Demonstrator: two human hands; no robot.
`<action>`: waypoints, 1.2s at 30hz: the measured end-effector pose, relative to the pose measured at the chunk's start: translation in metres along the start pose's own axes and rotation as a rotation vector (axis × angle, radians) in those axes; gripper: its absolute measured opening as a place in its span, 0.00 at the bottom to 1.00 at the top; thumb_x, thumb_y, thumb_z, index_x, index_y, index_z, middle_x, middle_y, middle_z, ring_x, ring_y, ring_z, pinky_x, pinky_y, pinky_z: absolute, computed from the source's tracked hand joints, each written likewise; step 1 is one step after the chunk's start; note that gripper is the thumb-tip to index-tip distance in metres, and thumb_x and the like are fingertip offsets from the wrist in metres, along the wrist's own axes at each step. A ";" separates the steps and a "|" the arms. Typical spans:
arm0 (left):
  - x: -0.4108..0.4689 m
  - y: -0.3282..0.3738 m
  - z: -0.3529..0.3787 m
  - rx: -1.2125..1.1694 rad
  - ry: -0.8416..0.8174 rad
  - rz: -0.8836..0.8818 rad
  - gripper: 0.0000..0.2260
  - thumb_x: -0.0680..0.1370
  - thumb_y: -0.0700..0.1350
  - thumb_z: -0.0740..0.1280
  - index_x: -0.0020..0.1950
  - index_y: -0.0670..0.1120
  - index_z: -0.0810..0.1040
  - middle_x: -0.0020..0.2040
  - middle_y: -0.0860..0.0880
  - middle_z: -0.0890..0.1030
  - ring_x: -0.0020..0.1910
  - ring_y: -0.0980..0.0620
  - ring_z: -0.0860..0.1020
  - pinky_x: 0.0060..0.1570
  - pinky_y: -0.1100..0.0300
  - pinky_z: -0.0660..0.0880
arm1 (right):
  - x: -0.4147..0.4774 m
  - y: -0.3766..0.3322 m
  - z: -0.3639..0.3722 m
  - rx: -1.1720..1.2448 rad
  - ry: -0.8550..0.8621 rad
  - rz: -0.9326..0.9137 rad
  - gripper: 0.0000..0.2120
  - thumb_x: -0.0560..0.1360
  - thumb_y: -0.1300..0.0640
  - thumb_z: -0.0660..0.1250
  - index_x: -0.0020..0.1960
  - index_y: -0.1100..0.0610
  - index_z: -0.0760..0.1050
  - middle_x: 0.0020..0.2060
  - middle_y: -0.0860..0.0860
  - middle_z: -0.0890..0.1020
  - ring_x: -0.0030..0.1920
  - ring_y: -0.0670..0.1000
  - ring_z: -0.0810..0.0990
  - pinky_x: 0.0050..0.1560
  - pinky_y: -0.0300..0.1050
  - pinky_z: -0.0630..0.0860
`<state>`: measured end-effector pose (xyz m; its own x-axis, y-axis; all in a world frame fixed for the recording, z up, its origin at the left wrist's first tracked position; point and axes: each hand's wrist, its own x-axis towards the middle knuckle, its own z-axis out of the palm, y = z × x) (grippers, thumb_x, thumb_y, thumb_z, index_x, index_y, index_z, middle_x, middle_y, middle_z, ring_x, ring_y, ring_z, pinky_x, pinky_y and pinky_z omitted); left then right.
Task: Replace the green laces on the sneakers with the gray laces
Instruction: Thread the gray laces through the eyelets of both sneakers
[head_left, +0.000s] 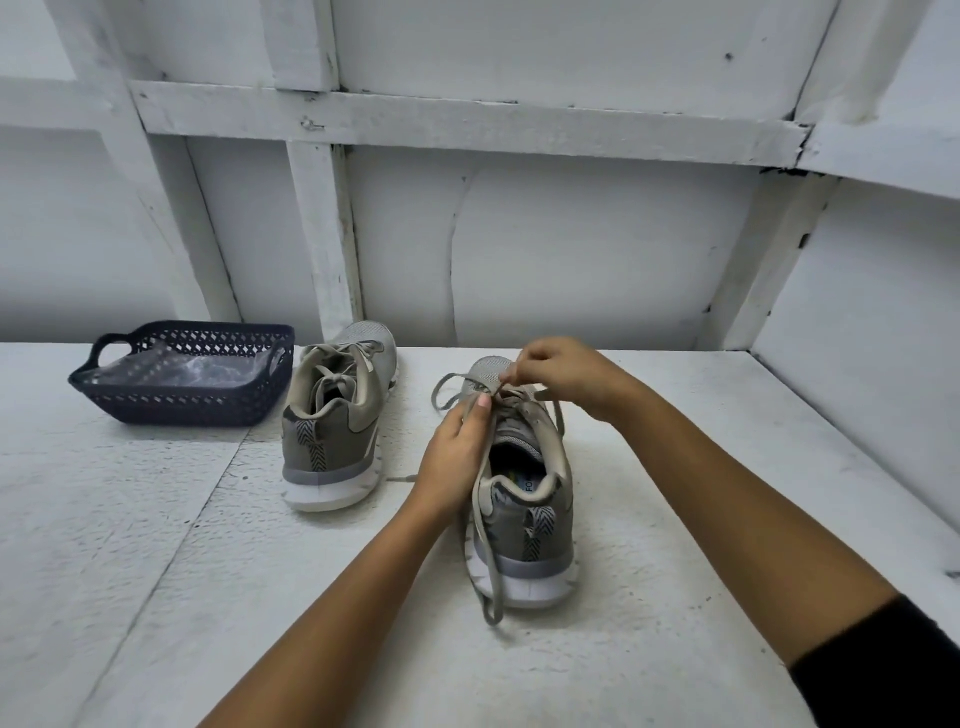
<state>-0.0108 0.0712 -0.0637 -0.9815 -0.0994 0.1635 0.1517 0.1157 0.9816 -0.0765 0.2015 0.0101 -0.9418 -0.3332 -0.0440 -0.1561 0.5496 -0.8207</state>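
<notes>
We read only the letters "FO" printed on the insole (522, 477) inside the sneaker (543, 548) nearest us, just ahead of its heel collar (519, 494). The rest of that word is hidden behind the collar.

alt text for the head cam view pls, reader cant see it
A person's right hand pinches a lace at the front eyelets of a gray sneaker while the left hand grips its side. A second sneaker and a dark mesh basket holding clear plastic sit farther left on the white table.
</notes>
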 end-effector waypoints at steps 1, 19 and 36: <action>-0.001 0.001 0.001 0.001 0.006 0.003 0.12 0.83 0.50 0.54 0.56 0.51 0.77 0.50 0.59 0.79 0.51 0.66 0.75 0.46 0.81 0.66 | -0.006 0.000 -0.005 0.179 -0.027 -0.001 0.10 0.76 0.63 0.60 0.38 0.59 0.75 0.42 0.56 0.84 0.48 0.53 0.81 0.49 0.46 0.72; -0.003 0.002 0.001 -0.057 -0.001 0.022 0.13 0.83 0.48 0.54 0.54 0.48 0.77 0.49 0.55 0.80 0.49 0.64 0.76 0.46 0.78 0.68 | 0.017 -0.014 0.024 -0.769 -0.093 -0.074 0.10 0.74 0.58 0.63 0.35 0.60 0.73 0.32 0.54 0.76 0.38 0.55 0.74 0.37 0.45 0.71; 0.000 -0.001 0.001 0.014 0.011 0.035 0.14 0.82 0.51 0.54 0.55 0.52 0.78 0.54 0.53 0.81 0.56 0.57 0.77 0.54 0.68 0.69 | -0.080 -0.003 -0.019 -0.045 -0.183 -0.242 0.11 0.72 0.65 0.61 0.33 0.54 0.72 0.41 0.58 0.85 0.50 0.57 0.81 0.55 0.56 0.75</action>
<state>-0.0112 0.0722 -0.0643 -0.9743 -0.1056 0.1988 0.1843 0.1327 0.9739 -0.0060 0.2410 0.0274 -0.8071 -0.5887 0.0449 -0.3864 0.4692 -0.7941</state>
